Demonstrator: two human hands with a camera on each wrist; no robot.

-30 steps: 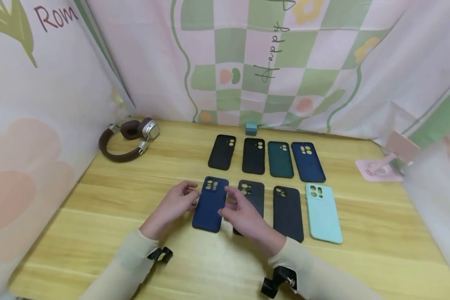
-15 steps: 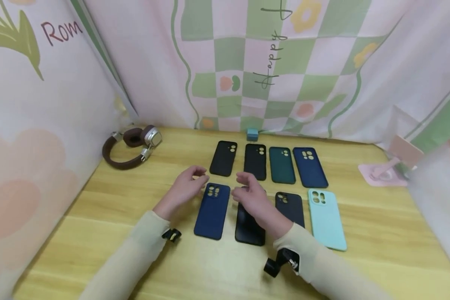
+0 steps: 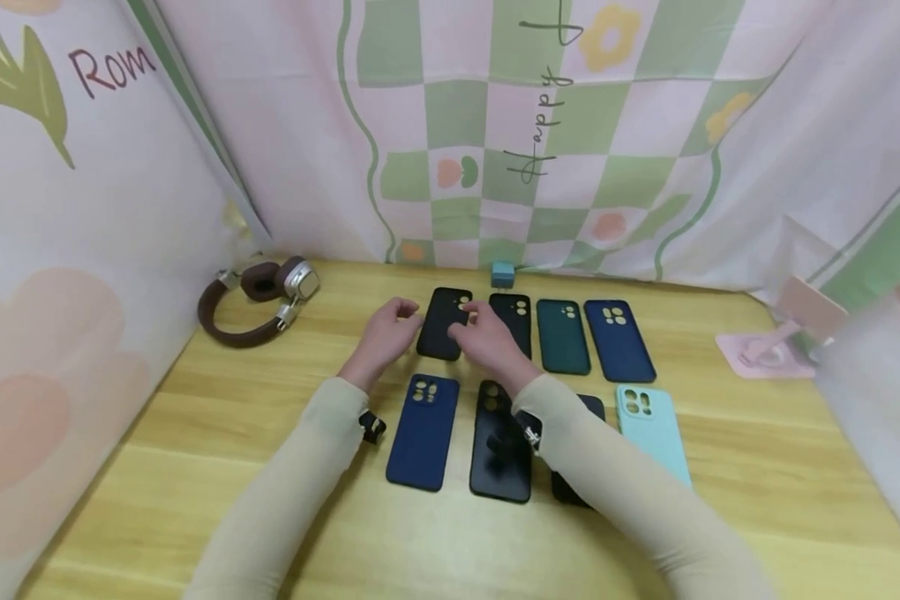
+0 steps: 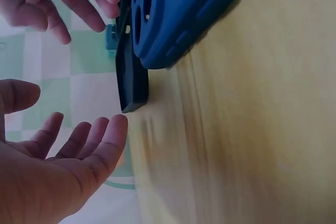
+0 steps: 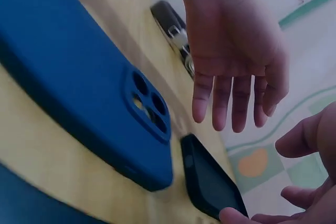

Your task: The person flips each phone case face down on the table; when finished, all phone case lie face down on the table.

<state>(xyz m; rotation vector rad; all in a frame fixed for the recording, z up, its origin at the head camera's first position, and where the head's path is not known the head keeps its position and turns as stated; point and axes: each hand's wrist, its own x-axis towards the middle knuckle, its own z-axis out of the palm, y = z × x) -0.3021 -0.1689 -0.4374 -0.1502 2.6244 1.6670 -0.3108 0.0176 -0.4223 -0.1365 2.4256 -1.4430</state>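
Note:
Two rows of phone cases lie on the wooden table (image 3: 195, 467). My left hand (image 3: 392, 323) hovers at the left edge of the back-left black case (image 3: 441, 329), fingers loosely bent and holding nothing. My right hand (image 3: 474, 330) hovers over that case's right edge, beside the second black case (image 3: 516, 321), also holding nothing. In the front row a navy case (image 3: 423, 431) and a black case (image 3: 502, 454) lie under my forearms. The left wrist view shows my left palm (image 4: 63, 156), the navy case (image 4: 178, 14) and the black case (image 4: 131, 72). The right wrist view shows the left hand (image 5: 236, 61) above the navy case (image 5: 79, 93).
Further cases lie to the right: dark green (image 3: 562, 336), navy (image 3: 618, 339), light turquoise (image 3: 648, 425) and a black one (image 3: 570, 492) partly under my right forearm. Brown headphones (image 3: 258, 287) lie at back left, a pink stand (image 3: 768, 337) at right, a small teal block (image 3: 502, 272) by the cloth wall.
Both hands have left the front-row navy case and moved forward to the back-left black case. The navy case now lies flat in the front row.

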